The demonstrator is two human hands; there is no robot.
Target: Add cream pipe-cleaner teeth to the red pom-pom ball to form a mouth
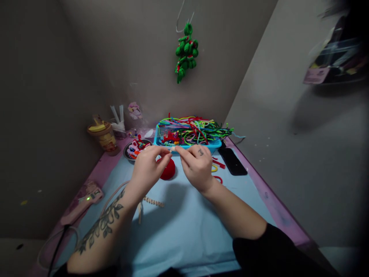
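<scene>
My left hand (148, 167) and my right hand (196, 164) meet above the light blue table mat (184, 227), fingertips pinched together on a small pale piece (172, 149) that I cannot make out clearly. Just below and between the hands a round red fuzzy object (169, 169) rests on the mat. Behind the hands stands a blue tray (187, 144) heaped with coloured pipe cleaners (196, 129). A beige twisted pipe cleaner (152, 201) lies by my left forearm.
A black phone (232, 161) lies right of the tray, with red and yellow pipe cleaner bits (216, 166) beside it. A round dish of small colourful pieces (135, 149), a yellow-lidded cup (103, 137) and a pink device (83, 201) sit at the left. A green pipe cleaner ornament (186, 52) hangs on the wall.
</scene>
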